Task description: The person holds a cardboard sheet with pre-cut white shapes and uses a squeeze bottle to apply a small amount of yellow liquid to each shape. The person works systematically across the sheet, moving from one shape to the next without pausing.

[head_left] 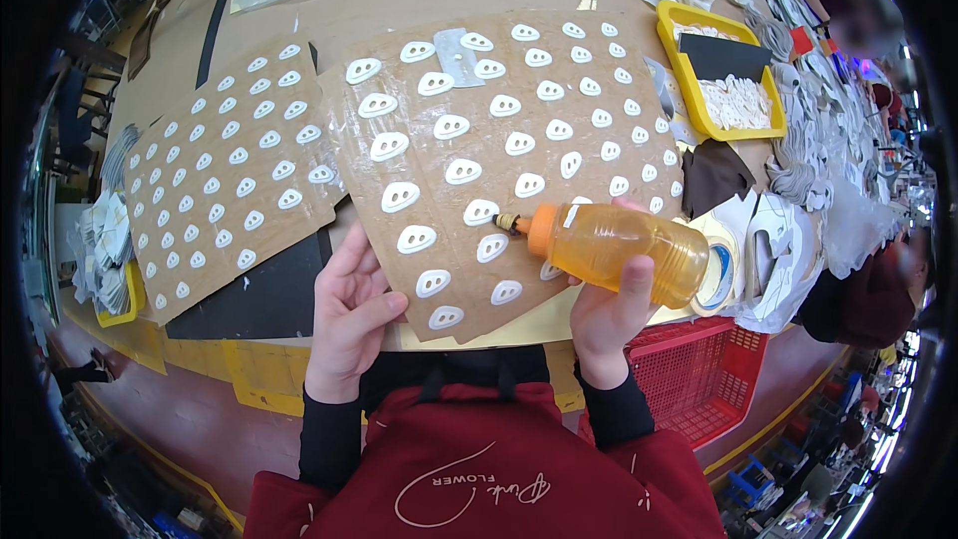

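Observation:
My left hand (349, 309) pinches the near-left edge of a brown cardboard sheet (439, 210), thumb on top and fingers beneath. Rows of small white rounded-triangle pieces (388, 146), each with two holes, lie spread over it. In my right hand (604, 324) is a clear ridged squeeze bottle (624, 248) of amber liquid, tipped on its side. Its orange cap (542, 231) and dark narrow nozzle (507, 224) point left, right beside a white piece in the sheet's lower middle. Whether the tip touches that piece I cannot tell.
A second sheet (274, 230) of white pieces lies to the left. Far right stands a yellow tray (697, 110) of small white parts, near a dark cloth (717, 178) and a tape roll (720, 274). Below the table edge sits a red basket (699, 379). People work at right.

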Demonstrator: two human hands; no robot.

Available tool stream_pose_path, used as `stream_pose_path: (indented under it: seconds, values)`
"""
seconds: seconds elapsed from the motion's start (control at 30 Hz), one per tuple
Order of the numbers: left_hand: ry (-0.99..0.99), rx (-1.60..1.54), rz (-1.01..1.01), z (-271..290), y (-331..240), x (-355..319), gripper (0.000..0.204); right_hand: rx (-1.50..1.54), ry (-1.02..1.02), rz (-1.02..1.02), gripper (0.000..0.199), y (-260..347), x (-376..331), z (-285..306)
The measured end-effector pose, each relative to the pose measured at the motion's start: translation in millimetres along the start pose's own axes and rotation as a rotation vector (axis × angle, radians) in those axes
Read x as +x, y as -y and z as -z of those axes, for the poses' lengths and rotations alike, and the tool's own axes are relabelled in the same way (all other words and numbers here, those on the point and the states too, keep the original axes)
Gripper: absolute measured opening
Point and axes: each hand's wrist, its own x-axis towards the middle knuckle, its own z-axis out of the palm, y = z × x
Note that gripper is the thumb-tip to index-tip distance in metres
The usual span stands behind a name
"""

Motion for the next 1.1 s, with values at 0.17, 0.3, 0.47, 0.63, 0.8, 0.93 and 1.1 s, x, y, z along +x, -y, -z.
stream_pose_path:
  seconds: [0.17, 0.3, 0.47, 0.63, 0.8, 0.93, 1.1]
  values:
    - [0.015, 0.007, -0.025, -0.3, 0.9, 4.8, 0.076, -0.049, 0.006, 0.091, 0.057, -2.2, -1.9, -3.3]
    - [0.015, 0.01, -0.031, -0.2, 1.5, 4.2, 0.076, -0.065, 0.032, 0.112, 0.059, 2.1, -4.5, -5.8]
    - [0.017, 0.012, -0.022, 0.4, 1.3, 3.4, 0.077, -0.091, 0.063, 0.141, 0.061, 1.2, -6.5, -7.5]
    - [0.022, 0.013, -0.032, 0.5, 2.4, 2.8, 0.077, 0.137, 0.079, 0.064, 0.069, -1.4, -6.8, -11.1]
    - [0.02, 0.021, -0.016, 2.6, 2.3, 2.1, 0.076, 0.311, -0.019, -0.042, 0.072, 6.9, 4.1, -3.1]
    - [0.035, 0.014, -0.023, 2.0, 4.6, 2.0, 0.076, 0.119, -0.051, -0.159, 0.07, 8.1, 6.1, 0.0]
    - [0.029, 0.01, -0.002, 3.2, 4.3, -0.1, 0.076, 0.033, -0.073, -0.119, 0.066, 3.1, 5.7, -0.2]
